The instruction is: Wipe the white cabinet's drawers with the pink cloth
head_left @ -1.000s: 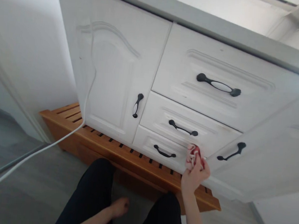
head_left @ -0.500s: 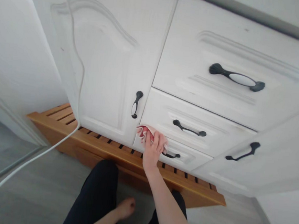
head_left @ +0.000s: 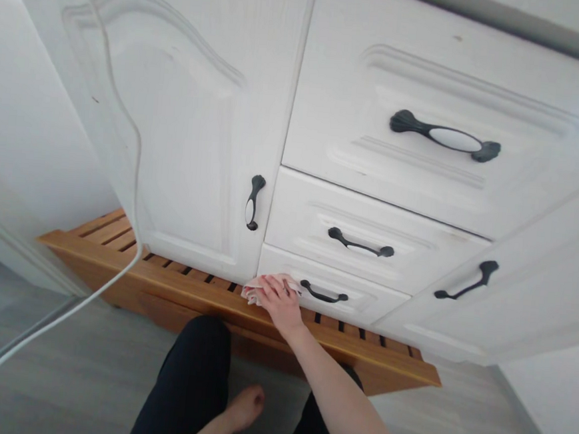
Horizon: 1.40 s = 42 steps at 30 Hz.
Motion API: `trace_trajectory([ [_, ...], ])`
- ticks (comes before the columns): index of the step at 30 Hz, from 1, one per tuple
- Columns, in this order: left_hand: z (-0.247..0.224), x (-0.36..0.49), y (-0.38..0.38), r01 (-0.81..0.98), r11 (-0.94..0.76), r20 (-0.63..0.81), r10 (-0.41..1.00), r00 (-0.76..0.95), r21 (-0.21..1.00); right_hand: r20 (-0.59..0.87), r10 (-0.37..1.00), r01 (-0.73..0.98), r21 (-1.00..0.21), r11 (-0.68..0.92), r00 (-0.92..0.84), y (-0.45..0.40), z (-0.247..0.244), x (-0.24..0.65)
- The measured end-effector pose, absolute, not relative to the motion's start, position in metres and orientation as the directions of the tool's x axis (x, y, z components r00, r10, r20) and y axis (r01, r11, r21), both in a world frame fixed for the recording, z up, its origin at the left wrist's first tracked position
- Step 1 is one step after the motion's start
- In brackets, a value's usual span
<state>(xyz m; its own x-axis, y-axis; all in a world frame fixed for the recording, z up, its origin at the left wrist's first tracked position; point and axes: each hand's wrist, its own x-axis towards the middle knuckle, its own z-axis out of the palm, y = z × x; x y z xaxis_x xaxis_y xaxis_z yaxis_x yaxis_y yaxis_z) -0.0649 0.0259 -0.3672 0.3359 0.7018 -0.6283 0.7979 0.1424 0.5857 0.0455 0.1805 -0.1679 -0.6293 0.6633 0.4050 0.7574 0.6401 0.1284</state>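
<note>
My right hand [head_left: 280, 303] presses a pink and red cloth [head_left: 252, 290] against the lower left corner of the bottom drawer [head_left: 363, 304] of a white cabinet. The hand lies just left of that drawer's black handle [head_left: 323, 293] and right above a slatted wooden platform [head_left: 173, 288]. My left hand [head_left: 247, 401] rests low between my knees in black trousers, fingers curled, with nothing visible in it.
Left of the drawers is a cabinet door [head_left: 189, 155] with a black handle [head_left: 253, 202]. Another white door [head_left: 514, 295] stands ajar at the right. A white cable [head_left: 126, 124] hangs down the cabinet's left side to the grey floor [head_left: 57, 372].
My right hand has slid the cloth leftward along the drawers, then down to the bottom drawer's lower left corner. The camera has moved closer to the cabinet.
</note>
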Motion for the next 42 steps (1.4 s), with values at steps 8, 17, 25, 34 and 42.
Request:
trace_trajectory([
  [8, -0.367, -0.055, 0.026, 0.788, 0.175, -0.640, 0.696, 0.324, 0.590, 0.700, 0.599, 0.853, 0.029, 0.521, -0.389, 0.179, -0.097, 0.038],
  [17, -0.363, -0.064, 0.020, 0.784, 0.156, -0.623, 0.706, 0.337, 0.600, 0.357, 0.559, 0.641, 0.176, 0.747, -0.749, 0.208, -0.152, 0.033],
  [25, -0.365, -0.073, 0.019, 0.796, 0.130, -0.619, 0.706, 0.344, 0.591, 0.288, 0.541, 0.592, 0.134, 0.794, -0.790, 0.202, -0.159, 0.063],
  [34, -0.370, -0.068, 0.017, 0.826, 0.057, -0.623, 0.686, 0.377, 0.561, 0.190, 0.619, 0.646, 0.147, 0.749, -0.762, 0.164, -0.162, 0.185],
  [42, -0.373, -0.072, 0.021, 0.844, -0.017, -0.611, 0.682, 0.403, 0.537, 0.146, 0.783, 0.797, 0.105, 0.595, -0.604, 0.115, -0.150, 0.299],
])
